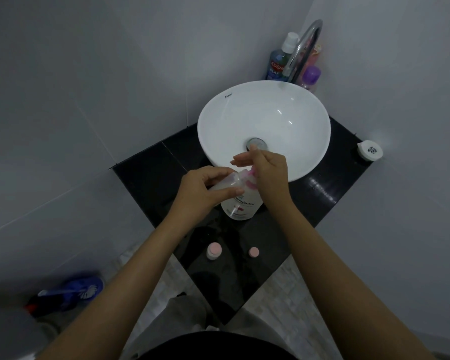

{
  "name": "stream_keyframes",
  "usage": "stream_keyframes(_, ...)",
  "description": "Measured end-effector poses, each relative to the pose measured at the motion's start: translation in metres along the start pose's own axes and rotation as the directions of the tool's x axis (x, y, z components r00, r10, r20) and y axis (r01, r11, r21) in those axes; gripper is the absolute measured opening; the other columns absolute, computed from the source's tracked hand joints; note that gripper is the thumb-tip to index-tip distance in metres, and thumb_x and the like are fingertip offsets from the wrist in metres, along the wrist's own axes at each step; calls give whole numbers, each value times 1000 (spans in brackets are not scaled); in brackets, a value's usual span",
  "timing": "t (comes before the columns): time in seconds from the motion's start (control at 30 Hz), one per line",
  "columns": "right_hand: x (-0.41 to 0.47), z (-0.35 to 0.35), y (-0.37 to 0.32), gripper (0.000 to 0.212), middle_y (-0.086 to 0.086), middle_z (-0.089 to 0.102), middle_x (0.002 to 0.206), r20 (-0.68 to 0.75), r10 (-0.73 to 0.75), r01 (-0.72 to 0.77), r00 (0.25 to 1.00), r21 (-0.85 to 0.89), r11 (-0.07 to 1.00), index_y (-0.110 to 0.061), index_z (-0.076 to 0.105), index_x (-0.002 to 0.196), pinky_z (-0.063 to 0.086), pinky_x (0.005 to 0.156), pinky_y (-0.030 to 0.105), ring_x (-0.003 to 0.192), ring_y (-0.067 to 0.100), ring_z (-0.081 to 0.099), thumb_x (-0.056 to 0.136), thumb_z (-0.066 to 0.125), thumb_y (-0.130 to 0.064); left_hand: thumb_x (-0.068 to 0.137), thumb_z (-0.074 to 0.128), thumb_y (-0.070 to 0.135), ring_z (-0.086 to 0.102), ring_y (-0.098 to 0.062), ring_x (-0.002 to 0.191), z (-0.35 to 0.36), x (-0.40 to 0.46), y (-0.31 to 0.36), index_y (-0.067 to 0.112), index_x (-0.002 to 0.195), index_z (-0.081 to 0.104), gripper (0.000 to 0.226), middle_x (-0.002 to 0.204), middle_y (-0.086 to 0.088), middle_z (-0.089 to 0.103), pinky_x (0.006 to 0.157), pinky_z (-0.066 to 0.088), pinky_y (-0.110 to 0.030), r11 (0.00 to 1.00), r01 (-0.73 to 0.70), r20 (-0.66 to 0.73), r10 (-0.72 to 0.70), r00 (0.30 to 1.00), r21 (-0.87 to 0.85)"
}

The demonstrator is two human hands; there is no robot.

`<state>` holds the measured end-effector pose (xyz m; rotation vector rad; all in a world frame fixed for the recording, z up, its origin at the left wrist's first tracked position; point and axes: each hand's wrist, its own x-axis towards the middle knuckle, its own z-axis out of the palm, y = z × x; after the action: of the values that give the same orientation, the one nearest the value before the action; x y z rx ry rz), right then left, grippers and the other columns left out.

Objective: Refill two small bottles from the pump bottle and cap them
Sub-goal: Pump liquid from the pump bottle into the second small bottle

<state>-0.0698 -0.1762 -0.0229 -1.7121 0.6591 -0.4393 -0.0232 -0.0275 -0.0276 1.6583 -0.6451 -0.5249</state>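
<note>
Nearest you from the pump bottle (pixel 240 203), one capped small bottle (pixel 213 251) and a loose pink cap (pixel 253 252) sit on the counter (pixel 322 193). Your left hand (pixel 200 190) grips the second bottle (pixel 225 183) at the pump; right hand (pixel 266 170) presses it. Filling underway, capping left.

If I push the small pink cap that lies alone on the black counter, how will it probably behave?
The loose pink cap looks small and probably light, so it should slide easily on the glossy black counter. It seems round and lies flat, so rolling is unlikely unless tipped on edge.
</note>
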Motion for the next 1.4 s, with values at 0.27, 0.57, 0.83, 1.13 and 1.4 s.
stream_keyframes(0.27, 0, 2, 4, 40, -8, 69, 71, 25, 39, -37, 999, -62, 997, -6, 75, 84, 44, 62, 20, 61, -7, 59, 99, 43, -22, 71, 79, 27, 66, 3, 87, 0, 2, -4, 23, 104, 72, 34, 95, 11, 71, 72, 49, -8, 999, 15, 5, -15, 1000, 33)
stream_keyframes(0.57, 1, -1, -2, 39, 1, 72, 72, -14, -19, 19, 1000, 23, 1000, -2, 74, 83, 50, 62, 10, 67, 2, 67, 99, 44, -21, 71, 79, 25, 66, 4, 87, 2, 3, 2, 31, 98, 71, 29, 93, 13, 70, 71, 48, -6, 1000, -17, -21, 17, 1000, -11)
stream_keyframes(0.83, -2, 3, 9, 41, -2, 71, 72, -4, 9, -9, 1000, -35, 999, -4, 75, 81, 45, 69, 25, 63, -3, 60, 99, 43, -22, 71, 79, 24, 65, 3, 87, 3, 3, -8, 21, 104, 72, 33, 95, 10, 70, 71, 48, -7, 1000, 22, -14, -22, 1000, 17)
stream_keyframes(1.13, 2, -3, -10, 38, 2, 73, 78, 24, 39, -39, 999, 1, 999, -3, 75, 87, 49, 57, 8, 68, 2, 67, 98, 46, -24, 72, 78, 28, 65, 7, 87, -2, 3, 5, 36, 98, 69, 28, 89, 25, 69, 70, 47, -4, 999, -40, 3, 40, 999, 14)
stream_keyframes(1.4, -1, 3, 5, 42, -2, 72, 72, -9, 1, -2, 1000, -6, 1000, -1, 75, 81, 47, 58, 10, 62, -3, 62, 99, 43, -20, 73, 76, 29, 65, 6, 88, 1, 3, -3, 30, 102, 70, 29, 93, 19, 70, 71, 47, -4, 1000, -4, 16, 3, 1000, 30)
